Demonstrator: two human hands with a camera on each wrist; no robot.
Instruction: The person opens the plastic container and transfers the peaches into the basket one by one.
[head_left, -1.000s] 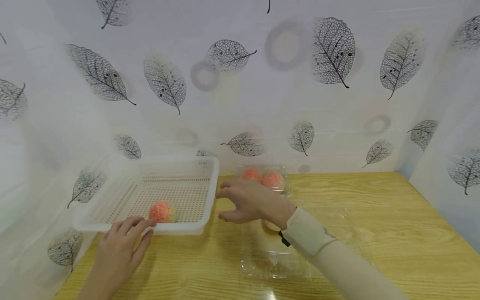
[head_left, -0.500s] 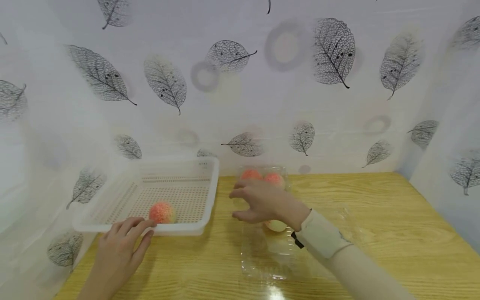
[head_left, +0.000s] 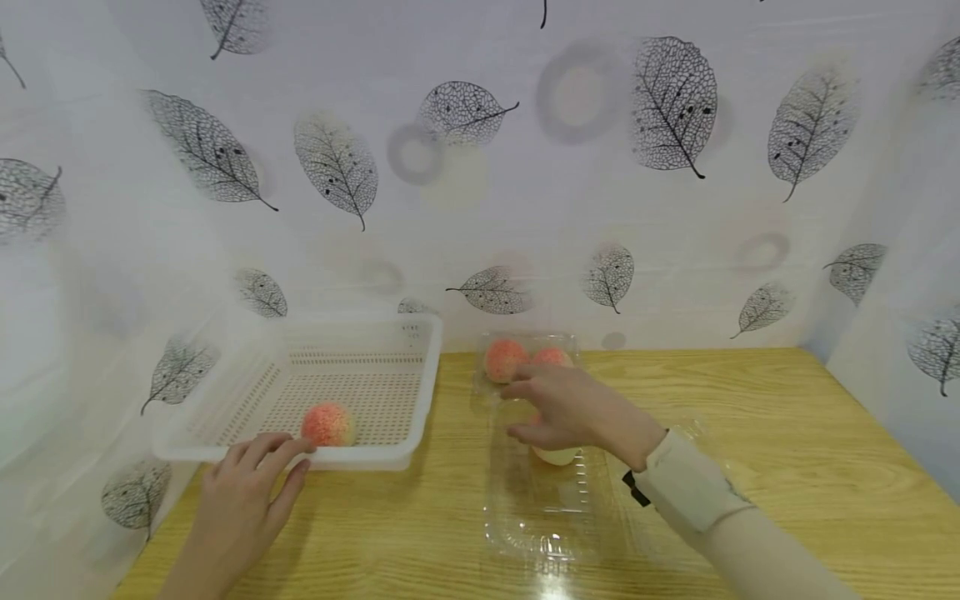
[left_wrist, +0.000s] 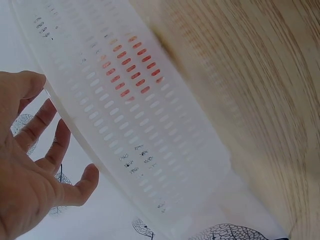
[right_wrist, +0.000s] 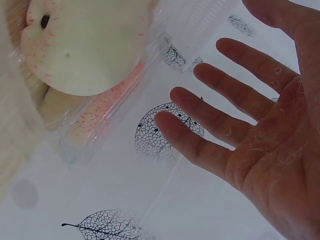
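Observation:
In the head view, my left hand (head_left: 243,496) rests its fingertips on the near rim of a white perforated plastic basket (head_left: 360,455). One red-and-yellow peach (head_left: 328,425) lies inside, and its red shows through the wall slots in the left wrist view. My right hand (head_left: 573,408), fingers spread and holding nothing, hovers over a clear plastic fruit box (head_left: 551,546). Under that hand sits a pale peach (head_left: 557,456), partly covered; its dark stem hollow faces the right wrist view. Two red peaches (head_left: 506,360) lie at the far end of the box, one partly behind the hand.
A wooden table (head_left: 780,467) carries everything. Clear plastic (head_left: 693,429) spreads to the right of the box, partly behind my right forearm. A white curtain (head_left: 510,192) with leaf prints stands behind and at both sides.
My right hand has moved right, away from the basket and over the fruit box, uncovering the far-left red peach. The left hand has stayed on the basket rim.

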